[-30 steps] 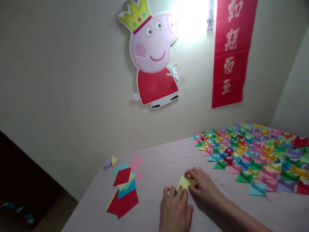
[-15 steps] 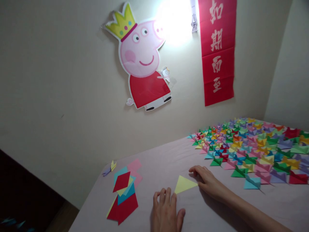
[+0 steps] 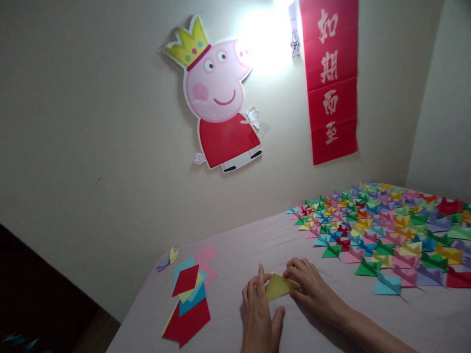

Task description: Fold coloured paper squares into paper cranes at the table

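A yellow paper triangle (image 3: 278,286), folded from a sheet, is tilted up a little above the pale cloth. My right hand (image 3: 312,288) pinches its right corner between thumb and bent fingers. My left hand (image 3: 259,310) rests at the triangle's left edge with thumb and fingers apart; its index finger points up. Whether the left fingertips behind the paper touch it, I cannot tell.
Coloured paper sheets (image 3: 195,321) lie overlapping on the left. Beyond them sit small folded pieces, one purple and one yellow (image 3: 173,255). Many rows of folded paper birds (image 3: 389,283) cover the right side. A wall (image 3: 110,122) with a pig cutout (image 3: 224,139) stands behind.
The yellow triangle has been tilted up off the cloth. My right hand has closed on its right corner, and my left hand has moved a little right and up beside it.
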Demonstrator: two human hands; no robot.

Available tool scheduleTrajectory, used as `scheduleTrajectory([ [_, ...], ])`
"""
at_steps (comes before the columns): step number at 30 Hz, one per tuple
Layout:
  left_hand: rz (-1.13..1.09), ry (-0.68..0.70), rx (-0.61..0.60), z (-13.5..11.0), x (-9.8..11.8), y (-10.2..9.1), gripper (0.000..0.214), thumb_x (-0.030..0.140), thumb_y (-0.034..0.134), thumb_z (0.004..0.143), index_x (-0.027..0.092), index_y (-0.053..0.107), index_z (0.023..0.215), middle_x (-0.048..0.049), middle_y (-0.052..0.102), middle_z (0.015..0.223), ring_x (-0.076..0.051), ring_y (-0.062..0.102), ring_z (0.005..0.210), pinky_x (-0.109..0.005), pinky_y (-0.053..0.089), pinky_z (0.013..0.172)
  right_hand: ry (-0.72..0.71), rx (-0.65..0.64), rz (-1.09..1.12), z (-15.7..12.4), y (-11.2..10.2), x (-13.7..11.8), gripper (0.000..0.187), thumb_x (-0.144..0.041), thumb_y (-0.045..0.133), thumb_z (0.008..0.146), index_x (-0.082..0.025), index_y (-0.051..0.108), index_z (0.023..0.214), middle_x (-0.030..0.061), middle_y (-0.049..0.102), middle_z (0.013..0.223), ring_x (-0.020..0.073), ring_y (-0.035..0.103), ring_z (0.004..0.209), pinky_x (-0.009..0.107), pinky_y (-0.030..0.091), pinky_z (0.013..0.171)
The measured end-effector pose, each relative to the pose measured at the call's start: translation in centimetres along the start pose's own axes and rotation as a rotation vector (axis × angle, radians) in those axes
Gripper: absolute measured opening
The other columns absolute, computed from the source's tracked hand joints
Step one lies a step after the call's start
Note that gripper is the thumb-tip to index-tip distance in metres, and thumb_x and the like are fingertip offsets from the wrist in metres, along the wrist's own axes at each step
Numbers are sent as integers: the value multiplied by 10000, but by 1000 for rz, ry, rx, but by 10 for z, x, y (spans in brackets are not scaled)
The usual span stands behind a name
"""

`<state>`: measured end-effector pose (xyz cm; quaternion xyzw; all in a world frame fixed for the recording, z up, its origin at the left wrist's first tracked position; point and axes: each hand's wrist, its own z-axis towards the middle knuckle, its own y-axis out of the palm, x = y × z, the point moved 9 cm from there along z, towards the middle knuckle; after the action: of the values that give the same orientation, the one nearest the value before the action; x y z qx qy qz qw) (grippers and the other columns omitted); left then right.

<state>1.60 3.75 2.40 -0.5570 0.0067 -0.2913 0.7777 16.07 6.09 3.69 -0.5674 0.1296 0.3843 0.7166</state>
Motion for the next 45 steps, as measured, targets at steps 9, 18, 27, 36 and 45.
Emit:
scheduleTrajectory([
  [9,52,335,-131,-1,22,14,629,340,614,827,207,442,1417,-95,557,1388,-292,441,1323,-513,357,1073,-133,16,-116,4,-6,1,269,-93,446,901,-212,613,728,38,668,821,222,540,888,369,406,824],
  [18,158,213,-12,-12,19,35,752,767,579,731,245,609,1270,-103,648,1188,-325,581,1001,-512,437,929,-371,-88,-360,-12,5,-30,238,-32,547,819,-219,663,906,51,698,1096,251,554,1038,393,371,956],
  [27,137,57,-28,-20,8,28,736,600,581,848,154,466,1422,-129,594,1305,-306,532,1148,-437,398,1030,-80,-194,-99,1,12,6,252,-234,452,925,-209,602,724,44,656,820,187,596,795,279,449,735],
  [36,77,9,14,-20,10,16,558,520,624,848,291,540,1350,-84,537,1372,-304,506,1175,-451,427,997,189,-144,-68,13,13,17,129,-240,451,846,-244,559,916,5,685,758,189,635,697,267,426,642],
  [45,60,14,-74,-14,12,18,492,488,576,887,324,533,1348,-58,522,1377,-299,486,1129,-458,429,958,125,-140,-66,11,13,8,206,-262,425,881,-236,629,876,50,721,873,213,661,836,298,461,747],
])
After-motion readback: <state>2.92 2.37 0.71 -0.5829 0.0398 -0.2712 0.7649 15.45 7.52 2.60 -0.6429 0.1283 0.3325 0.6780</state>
